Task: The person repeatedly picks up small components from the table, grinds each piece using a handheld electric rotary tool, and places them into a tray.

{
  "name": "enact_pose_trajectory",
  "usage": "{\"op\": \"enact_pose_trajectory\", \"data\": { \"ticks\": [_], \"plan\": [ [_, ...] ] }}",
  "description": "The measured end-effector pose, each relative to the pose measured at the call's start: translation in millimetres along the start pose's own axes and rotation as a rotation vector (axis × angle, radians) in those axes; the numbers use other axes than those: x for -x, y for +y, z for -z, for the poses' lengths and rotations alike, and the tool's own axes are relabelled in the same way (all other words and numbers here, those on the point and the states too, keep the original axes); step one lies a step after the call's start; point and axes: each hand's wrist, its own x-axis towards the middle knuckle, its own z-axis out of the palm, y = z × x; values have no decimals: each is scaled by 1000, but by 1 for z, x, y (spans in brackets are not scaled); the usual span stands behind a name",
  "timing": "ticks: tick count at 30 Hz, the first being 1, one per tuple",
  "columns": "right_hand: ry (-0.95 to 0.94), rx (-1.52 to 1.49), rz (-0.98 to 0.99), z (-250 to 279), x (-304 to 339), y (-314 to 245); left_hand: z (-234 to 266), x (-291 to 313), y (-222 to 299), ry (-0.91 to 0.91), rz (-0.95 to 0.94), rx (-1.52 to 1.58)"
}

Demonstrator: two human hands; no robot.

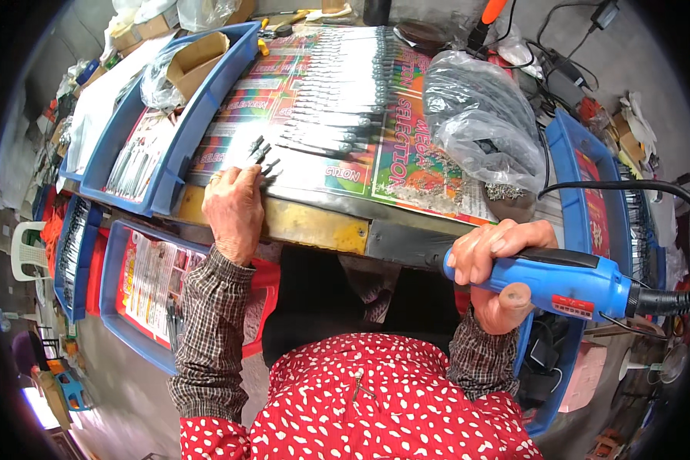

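My right hand [498,268] is wrapped round a blue electric screwdriver [560,280] with a dark strip along its top, held off the table's front edge. A black cable runs from its back end. At the table's near edge, my left hand [236,203] is closed, its fingertips at several short dark metal pieces [261,150]. How firmly they are gripped is partly hidden by the fingers. Beyond it, a long row of thin metal rods with dark ends [345,84] lies side by side on colourful printed sheets [341,175].
Clear plastic bags [483,115] lie at the right, beside a heap of small metal parts [507,193]. A blue tray [172,172] with rods and an open carton [198,65] stands at the left. Another blue bin [115,295] sits lower left. A black cable [617,184] crosses the right.
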Motion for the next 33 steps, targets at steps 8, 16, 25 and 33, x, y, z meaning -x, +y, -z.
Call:
{"op": "enact_pose_trajectory", "data": {
  "ticks": [8, 16, 25, 33],
  "plan": [
    [19, 16, -10, 8, 0, -1, -8, -17, -7, -10, -89, -158],
    [19, 43, 2, 12, 0, 0, -24, -42, 48, -48, -268, 161],
    [52, 46, 16, 20, 1, -1, -48, -46, 55, -83, -360, 228],
    [34, 51, 63, 25, -3, 2, -48, -49, 49, -120, -388, 246]
  ]
}}
